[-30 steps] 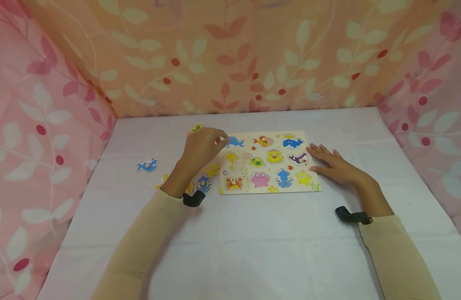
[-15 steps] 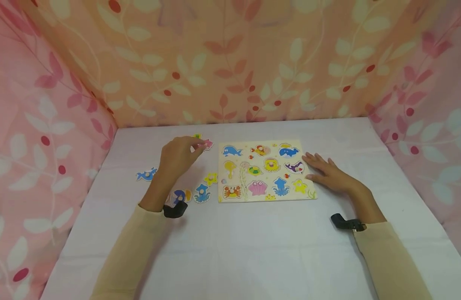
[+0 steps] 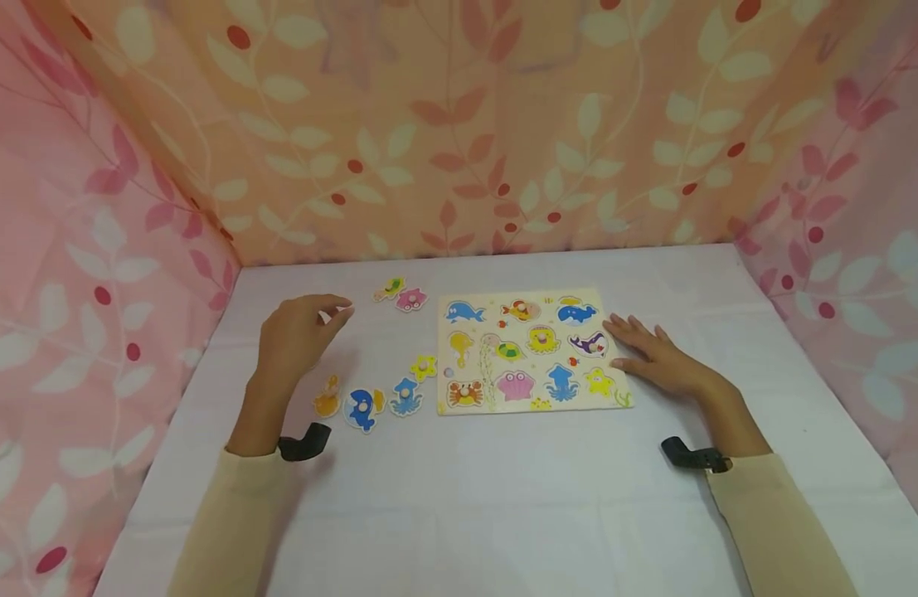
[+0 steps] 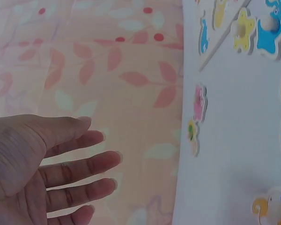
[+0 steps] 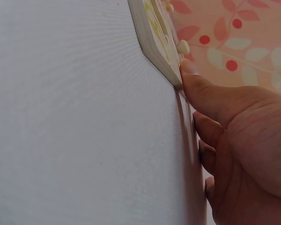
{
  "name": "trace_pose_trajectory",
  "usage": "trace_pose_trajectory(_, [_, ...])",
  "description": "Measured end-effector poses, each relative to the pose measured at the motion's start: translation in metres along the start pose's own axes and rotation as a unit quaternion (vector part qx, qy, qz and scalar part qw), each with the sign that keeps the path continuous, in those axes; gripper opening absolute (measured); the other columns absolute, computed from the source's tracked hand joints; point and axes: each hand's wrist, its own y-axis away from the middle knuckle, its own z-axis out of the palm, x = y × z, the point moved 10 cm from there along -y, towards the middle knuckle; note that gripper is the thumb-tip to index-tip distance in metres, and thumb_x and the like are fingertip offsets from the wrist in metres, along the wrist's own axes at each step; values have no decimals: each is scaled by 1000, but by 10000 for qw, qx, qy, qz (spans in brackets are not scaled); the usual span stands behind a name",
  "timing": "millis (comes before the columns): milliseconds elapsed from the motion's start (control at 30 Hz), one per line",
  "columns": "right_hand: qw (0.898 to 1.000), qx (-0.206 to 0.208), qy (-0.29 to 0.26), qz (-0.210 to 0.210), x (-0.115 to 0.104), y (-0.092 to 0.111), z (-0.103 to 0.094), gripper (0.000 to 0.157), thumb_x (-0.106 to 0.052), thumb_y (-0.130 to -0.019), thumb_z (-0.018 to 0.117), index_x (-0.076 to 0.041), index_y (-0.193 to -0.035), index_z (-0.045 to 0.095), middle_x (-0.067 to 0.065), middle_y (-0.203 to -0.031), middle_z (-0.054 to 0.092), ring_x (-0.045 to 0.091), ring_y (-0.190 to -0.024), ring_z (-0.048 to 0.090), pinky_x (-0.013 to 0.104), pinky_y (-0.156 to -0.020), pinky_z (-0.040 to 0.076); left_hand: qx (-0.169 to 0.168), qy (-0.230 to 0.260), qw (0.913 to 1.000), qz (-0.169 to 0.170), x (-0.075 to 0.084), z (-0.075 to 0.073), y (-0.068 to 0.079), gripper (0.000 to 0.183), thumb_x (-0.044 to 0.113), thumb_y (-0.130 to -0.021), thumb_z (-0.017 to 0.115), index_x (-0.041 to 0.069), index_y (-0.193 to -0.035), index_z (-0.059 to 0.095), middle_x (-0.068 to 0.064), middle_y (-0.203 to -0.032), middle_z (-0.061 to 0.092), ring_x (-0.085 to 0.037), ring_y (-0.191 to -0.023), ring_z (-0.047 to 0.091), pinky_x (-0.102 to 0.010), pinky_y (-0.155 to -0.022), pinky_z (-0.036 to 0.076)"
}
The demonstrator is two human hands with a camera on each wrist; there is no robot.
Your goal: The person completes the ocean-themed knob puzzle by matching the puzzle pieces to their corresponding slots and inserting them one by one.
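Note:
My left hand (image 3: 298, 344) hovers over the left part of the table, holding nothing; in the left wrist view its fingers (image 4: 79, 168) are loosely extended. Right of it lie a pink piece (image 3: 411, 299) and a green turtle piece (image 3: 391, 288). The wooden knob puzzle board (image 3: 492, 298) carries sea animal pictures, several with knobbed pieces in place, such as the crab piece (image 3: 466, 392). My right hand (image 3: 667, 361) lies at the board's right edge, fingers extended, the thumb touching the edge in the right wrist view.
Loose knobbed pieces lie left of the board: a yellow star (image 3: 424, 367), a blue squid (image 3: 406, 398), a dark blue dolphin-like piece (image 3: 363, 408) and an orange piece (image 3: 327, 400). Floral cloth walls (image 3: 459, 166) enclose the white table (image 3: 503, 497) at the back and sides.
My left hand has moved left and down from the board, past the pink piece, which now shows fully. The blue fish-shaped piece at far left is now hidden by it. The right hand stays.

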Motion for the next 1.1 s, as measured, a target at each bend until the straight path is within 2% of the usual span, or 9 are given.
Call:
trace_pose_trajectory(133, [10000,48,45,-65,0,-1,1,78,-48,-99,61,-26,-163,22,8,-170,8,36,-155,-7,58,-118,-14,-39,-140,9999,0,-19,-7,4,30,32,-100,66,16,-124,73,-6,-98,74,-24,-79,59,-33,-53,43])
trace_pose_trajectory(300, [9998,145,47,-132,-1,-6,0,78,-47,-98,62,-27,-162,23,8,-170,10,36,-155,-6,58,-118,-14,-283,-351,9989,-123,-45,-14,9,34,34,-101,64,14,-128,71,-7,-100,73,-25,-81,59,-32,-53,43])
trace_pose_trajectory(467, [9999,112,32,-97,1,-7,2,78,-48,-98,62,-26,-162,24,8,-170,11,36,-155,-6,59,-118,-13,-482,-358,9981,-166,-62,-15,13,37,36,-101,64,14,-130,70,-12,-105,73,-29,-88,61,-33,-55,46])
trace_pose_trajectory(667, [9999,99,90,-32,3,-3,-3,78,-49,-98,61,-27,-163,23,7,-170,11,35,-155,-6,57,-118,-15,-667,-410,9969,-100,-82,-11,10,33,31,-99,67,13,-126,71,-15,-108,72,-32,-92,63,-38,-60,48])
trace_pose_trajectory(833, [10000,57,70,-21,2,-3,-3,79,-49,-98,61,-26,-163,22,8,-170,9,36,-155,-8,57,-117,-17,-1155,-335,9927,38,-100,3,8,29,20,-96,70,13,-125,72,-10,-105,74,-33,-98,63,-45,-70,52])
trace_pose_trajectory(933, [10000,14,59,-2,4,-2,0,79,-50,-98,61,-26,-163,22,7,-170,9,36,-155,-9,57,-117,-17,-1525,-274,9879,-92,-111,18,9,29,17,-96,70,13,-125,73,-8,-106,73,-34,-101,63,-46,-74,53])
trace_pose_trajectory(1100, [10000,10,54,-45,4,-2,1,79,-50,-98,61,-26,-163,21,7,-170,9,36,-155,-8,57,-117,-16,-1702,-314,9845,-299,-121,31,10,25,14,-96,69,12,-120,75,-10,-106,72,-34,-98,61,-49,-78,52])
